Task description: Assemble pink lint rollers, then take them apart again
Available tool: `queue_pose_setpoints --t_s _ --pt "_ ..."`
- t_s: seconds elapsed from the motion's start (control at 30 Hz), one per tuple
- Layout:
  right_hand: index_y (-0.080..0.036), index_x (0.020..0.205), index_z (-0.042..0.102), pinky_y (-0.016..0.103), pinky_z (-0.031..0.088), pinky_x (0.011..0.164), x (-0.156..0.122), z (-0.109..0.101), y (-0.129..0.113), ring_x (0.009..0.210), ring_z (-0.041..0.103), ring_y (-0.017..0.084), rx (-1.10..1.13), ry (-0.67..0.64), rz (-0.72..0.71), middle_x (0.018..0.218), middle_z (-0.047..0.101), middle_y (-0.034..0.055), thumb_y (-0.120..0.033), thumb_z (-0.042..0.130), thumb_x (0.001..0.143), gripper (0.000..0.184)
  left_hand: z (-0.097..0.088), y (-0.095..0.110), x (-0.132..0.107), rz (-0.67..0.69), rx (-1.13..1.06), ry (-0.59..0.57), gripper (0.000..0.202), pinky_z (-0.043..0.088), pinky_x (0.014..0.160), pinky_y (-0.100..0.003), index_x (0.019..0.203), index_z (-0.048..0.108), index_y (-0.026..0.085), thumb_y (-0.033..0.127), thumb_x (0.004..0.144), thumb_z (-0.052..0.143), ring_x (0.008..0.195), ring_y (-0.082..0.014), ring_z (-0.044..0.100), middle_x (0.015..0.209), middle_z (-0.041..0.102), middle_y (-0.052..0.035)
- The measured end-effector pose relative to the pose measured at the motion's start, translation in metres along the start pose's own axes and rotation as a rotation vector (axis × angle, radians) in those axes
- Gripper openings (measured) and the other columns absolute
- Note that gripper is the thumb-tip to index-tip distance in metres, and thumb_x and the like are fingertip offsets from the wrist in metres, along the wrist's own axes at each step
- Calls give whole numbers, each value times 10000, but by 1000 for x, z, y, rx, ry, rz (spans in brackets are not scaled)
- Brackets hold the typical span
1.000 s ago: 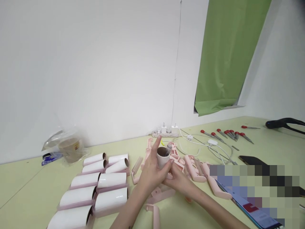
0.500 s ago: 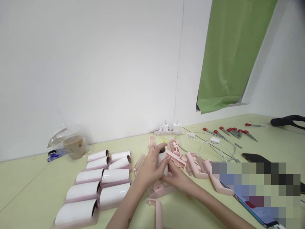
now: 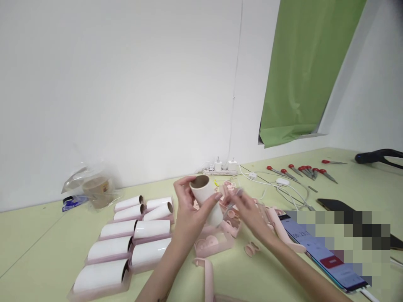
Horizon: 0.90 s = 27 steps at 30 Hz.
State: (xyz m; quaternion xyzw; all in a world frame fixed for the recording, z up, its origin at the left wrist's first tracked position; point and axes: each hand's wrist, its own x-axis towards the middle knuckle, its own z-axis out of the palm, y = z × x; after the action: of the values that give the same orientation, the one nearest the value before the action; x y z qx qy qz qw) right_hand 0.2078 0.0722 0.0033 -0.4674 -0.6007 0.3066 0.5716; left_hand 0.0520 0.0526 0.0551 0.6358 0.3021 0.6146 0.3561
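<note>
My left hand (image 3: 192,205) grips a white lint-roller roll (image 3: 206,195) with its brown cardboard core tilted up towards me. Just right of the roll is my right hand (image 3: 247,205), fingers pinched and somewhat blurred. What looks like a thin clear film (image 3: 228,209) stretches from the roll's side to those fingers. Below the hands lies a pink case (image 3: 214,247) holding round pink parts. A small pink spool-like piece (image 3: 252,249) rests on the table by my right forearm. Nearer me lies a pink handle (image 3: 208,277).
At left, white rolls sit in pink cases (image 3: 100,279) in two columns. Pink housings (image 3: 280,226) and a phone (image 3: 330,256) lie at right. Behind are a power strip (image 3: 219,171), cables, red-ended tools (image 3: 305,170) and a bagged tape roll (image 3: 97,191).
The roll has been lifted and tilted left in my left hand. My right hand has come off it and moved right, uncovering the spool-like piece.
</note>
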Motion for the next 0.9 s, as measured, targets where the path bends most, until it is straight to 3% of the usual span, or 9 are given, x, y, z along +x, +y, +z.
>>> queue_pose_setpoints --t_s 0.07,0.13,0.2,0.27,0.37,0.5,0.6,0.73,0.9 --pt "-195 692 490 302 408 703 6 -14 -9 704 529 168 91 204 -66 693 552 15 -416 404 845 282 1 -9 -1 9 153 -138 397 409 834 -312 1048 371 254 329 727 592 980 -180 513 1062 523 -35" --pt "-203 679 469 283 403 672 9 -23 -16 663 510 152 153 304 -118 671 535 2 -399 410 847 265 3 -25 -6 9 367 -363 415 379 870 -359 1135 416 277 315 749 563 1034 -217 474 1097 527 -38" --pt "-202 658 458 266 394 622 9 -25 -19 613 488 140 152 304 -140 638 518 -5 -384 420 847 265 7 -43 -13 17 572 -566 489 371 866 -411 1211 396 319 264 750 551 1043 -256 451 1112 535 -37" --pt "-197 645 457 258 386 579 6 -23 -20 575 474 133 127 246 -157 613 511 -7 -382 424 846 275 10 -57 -20 30 718 -672 548 378 840 -441 1244 374 322 241 734 556 1023 -286 445 1098 545 -49" --pt "-197 664 459 253 392 554 1 -16 -19 558 478 133 124 150 -185 597 513 -11 -395 453 831 260 11 -67 -28 8 787 -715 626 380 829 -465 1290 315 259 324 720 566 1025 -315 433 1109 535 -92" --pt "-198 679 457 251 401 538 -5 -13 -21 544 482 130 127 76 -182 603 518 -11 -403 459 829 255 8 -64 -27 -8 779 -695 604 349 882 -456 1317 260 210 346 775 490 1090 -311 402 1195 479 -129" --pt "-199 669 449 248 404 527 -6 -14 -22 530 479 126 127 84 -199 597 517 -12 -409 459 828 263 6 -59 -24 8 754 -680 614 335 902 -450 1341 203 199 348 797 447 1122 -308 378 1241 438 -140" --pt "-199 664 445 240 401 505 -6 -15 -23 512 470 121 135 110 -201 591 511 -14 -399 459 831 261 5 -55 -26 -63 785 -745 646 333 884 -498 1320 268 240 333 733 521 1115 -342 376 1174 470 -133" --pt "-195 645 464 239 393 480 -8 -12 -21 485 462 116 156 89 -180 578 518 -11 -389 474 823 263 6 -67 -33 -152 778 -799 728 372 847 -497 1321 254 258 395 681 571 1131 -362 364 1224 404 -145"
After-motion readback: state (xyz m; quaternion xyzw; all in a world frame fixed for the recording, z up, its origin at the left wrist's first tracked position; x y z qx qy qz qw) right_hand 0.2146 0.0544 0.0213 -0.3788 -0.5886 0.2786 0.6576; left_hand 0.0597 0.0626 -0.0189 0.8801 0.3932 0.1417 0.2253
